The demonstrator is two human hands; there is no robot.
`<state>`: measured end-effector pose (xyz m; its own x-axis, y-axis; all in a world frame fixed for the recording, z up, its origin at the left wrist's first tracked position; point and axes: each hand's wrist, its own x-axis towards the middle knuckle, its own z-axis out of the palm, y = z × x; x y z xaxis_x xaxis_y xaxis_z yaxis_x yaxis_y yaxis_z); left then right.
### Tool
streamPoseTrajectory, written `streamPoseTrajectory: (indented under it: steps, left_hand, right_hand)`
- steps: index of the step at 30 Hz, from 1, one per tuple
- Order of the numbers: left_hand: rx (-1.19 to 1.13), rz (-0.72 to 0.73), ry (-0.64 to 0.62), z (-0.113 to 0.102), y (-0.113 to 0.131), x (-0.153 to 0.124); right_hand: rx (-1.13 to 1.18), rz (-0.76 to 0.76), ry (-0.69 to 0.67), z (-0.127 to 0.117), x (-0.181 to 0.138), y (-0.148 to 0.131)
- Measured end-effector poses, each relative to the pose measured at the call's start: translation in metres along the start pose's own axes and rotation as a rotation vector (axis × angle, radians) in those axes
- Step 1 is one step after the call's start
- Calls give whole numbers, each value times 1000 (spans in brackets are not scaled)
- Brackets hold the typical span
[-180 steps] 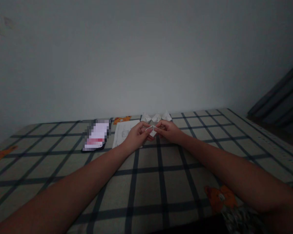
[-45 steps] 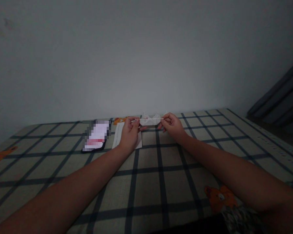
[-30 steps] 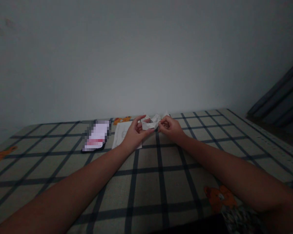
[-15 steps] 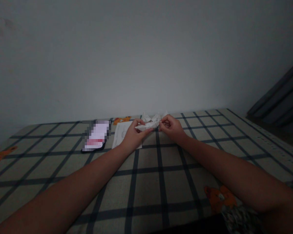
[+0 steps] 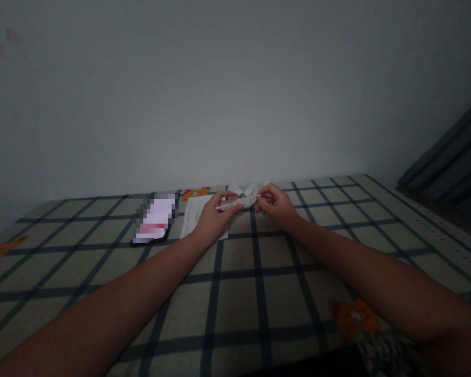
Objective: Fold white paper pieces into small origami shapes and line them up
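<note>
Between both hands is a folded piece of white paper (image 5: 246,201), pale and creased, held just above the checked cloth. My left hand (image 5: 216,213) grips its left end, thumb in front and fingers behind. At its right end, my right hand (image 5: 273,205) pinches the edge between thumb and fingertips. Pointed white paper peaks (image 5: 251,187) rise right behind the held part; whether they belong to the same piece I cannot tell. Beneath my left wrist lies a flat white sheet (image 5: 189,222) with faint printed lines, partly covered by the hand.
A phone (image 5: 154,219) with a lit, blurred-out screen lies left of the sheet. The checked cloth (image 5: 235,293) with orange bear prints covers the surface up to a pale wall (image 5: 235,94). Dark striped fabric (image 5: 451,141) hangs at the right.
My left fingers have shifted slightly to the right and stretched further along the paper. My right hand keeps its pinch almost in place.
</note>
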<state>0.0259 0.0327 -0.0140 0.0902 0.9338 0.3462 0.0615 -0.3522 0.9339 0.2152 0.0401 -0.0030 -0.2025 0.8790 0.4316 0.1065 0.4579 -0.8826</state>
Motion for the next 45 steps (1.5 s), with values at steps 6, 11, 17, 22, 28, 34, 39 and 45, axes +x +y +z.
streamPoseTrajectory:
  steps: [6, 11, 17, 22, 28, 34, 39, 45]
  left_hand:
    - [7, -5, -17, -1, 1, -2]
    - [33, -1, -21, -2, 3, -2]
    - [-92, -66, -35, 3, 6, -2]
    - [-21, -59, -161, 3, 4, 0]
    - [181, 36, -190, -2, -2, 0]
    - [242, -34, -227, -3, -1, -4]
    - [196, -17, -318, -2, 9, -11]
    - [359, 50, -398, -1, 20, -13]
  right_hand:
    - [30, 3, -124, 0, 1, 6]
    - [-47, 10, -191, 2, 1, 8]
    - [-43, 25, -170, 1, 0, 5]
    - [-18, 38, -161, 1, 2, 6]
    - [-91, 15, -241, 0, 0, 3]
    - [-352, -133, -398, -3, -5, -9]
    - [-395, -195, -438, -1, -6, -13]
    - [-333, -89, -478, -2, -6, -15]
